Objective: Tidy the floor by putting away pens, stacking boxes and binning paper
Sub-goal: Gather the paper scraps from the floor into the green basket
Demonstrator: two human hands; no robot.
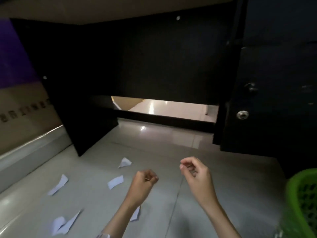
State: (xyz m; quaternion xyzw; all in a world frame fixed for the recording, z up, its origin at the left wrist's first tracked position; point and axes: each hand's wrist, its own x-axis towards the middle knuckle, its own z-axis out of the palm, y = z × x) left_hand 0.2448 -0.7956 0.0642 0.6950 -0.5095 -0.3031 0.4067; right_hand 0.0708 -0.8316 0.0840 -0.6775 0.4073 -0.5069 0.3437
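Observation:
Several torn white paper scraps lie on the grey tiled floor: one (125,162) ahead of my hands, one (115,182) just left of my left hand, one (58,184) further left, a larger piece (63,224) near the bottom left, and one (136,214) partly hidden under my left forearm. My left hand (145,179) hovers above the floor with its fingers curled shut; a thin sliver shows between the fingertips, too small to identify. To its right, my right hand (193,170) is loosely curled with thumb and forefinger pinched, nothing visible in it. A green mesh bin (300,200) stands at the right edge.
A black desk fills the view ahead: a side panel (82,127) on the left, a back panel (163,66) with a gap below it, and a drawer unit with a round lock (242,115) on the right. A cardboard box (20,121) stands far left.

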